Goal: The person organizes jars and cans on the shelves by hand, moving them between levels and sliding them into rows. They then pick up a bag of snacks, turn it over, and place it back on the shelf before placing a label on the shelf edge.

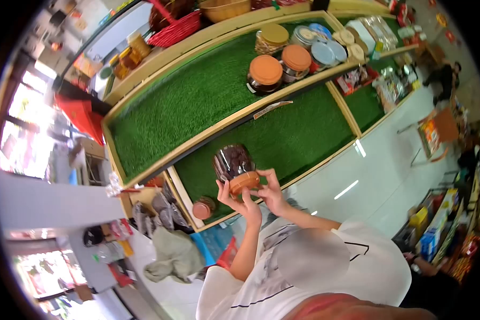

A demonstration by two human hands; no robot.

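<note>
A clear jar with dark contents (233,161) and an orange lid (244,183) is held over the lower green shelf, tilted so its lid faces me. My left hand (242,205) is closed on the lid's left and near edge. On the lid's right side, the fingers of my right hand (272,196) are closed against it. A smaller jar with a reddish-brown lid (202,208) stands at the shelf's left end, near my left hand.
The upper green turf shelf (181,104) carries orange-lidded jars (265,70), a yellow-lidded jar (274,34) and blue-lidded tubs (324,53) toward its right. A wooden rail (218,125) divides the two levels. Red basket (176,31) at the top; grey-green cloth (173,253) lower left.
</note>
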